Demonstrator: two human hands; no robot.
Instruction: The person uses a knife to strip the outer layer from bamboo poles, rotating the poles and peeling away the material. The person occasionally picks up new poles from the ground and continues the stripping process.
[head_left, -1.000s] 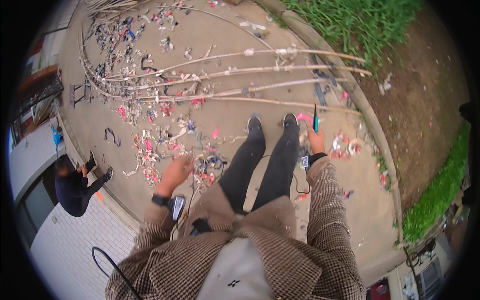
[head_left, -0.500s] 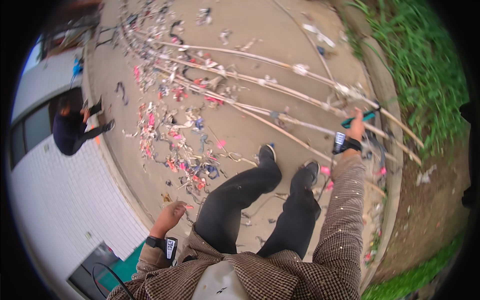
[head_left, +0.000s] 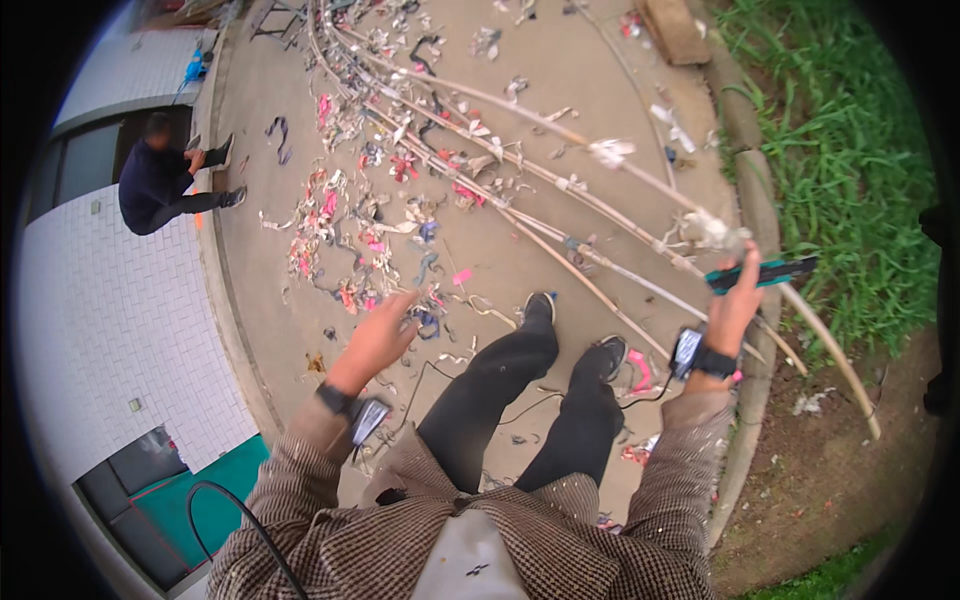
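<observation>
My right hand (head_left: 738, 300) is closed around a slim teal-and-black tool (head_left: 735, 277) that looks like a utility knife; its blade cannot be made out. That hand is up against the nearest long pole (head_left: 650, 180), by a wad of whitish cloth strips (head_left: 712, 230) tied round it. The pole's bare end (head_left: 845, 375) sticks out past the hand, over the dirt. My left hand (head_left: 378, 343) hangs in the air over the ground, fingers loosely apart, nothing seen in it. More long poles (head_left: 600, 205) with knotted strips lie fanned out beyond my feet.
Torn cloth scraps (head_left: 340, 240) in white, pink and blue litter the concrete. A kerb (head_left: 752, 190) borders grass (head_left: 810, 150) on the right. At left a person (head_left: 165, 180) in dark clothes sits against a white brick wall (head_left: 130, 330). A block (head_left: 675, 30) rests at the far right.
My left hand has risen and moved forward and right, its fingers spreading. My right hand, still holding the tool, has shifted slightly right and down, and the nearest pole's end has swung outward.
</observation>
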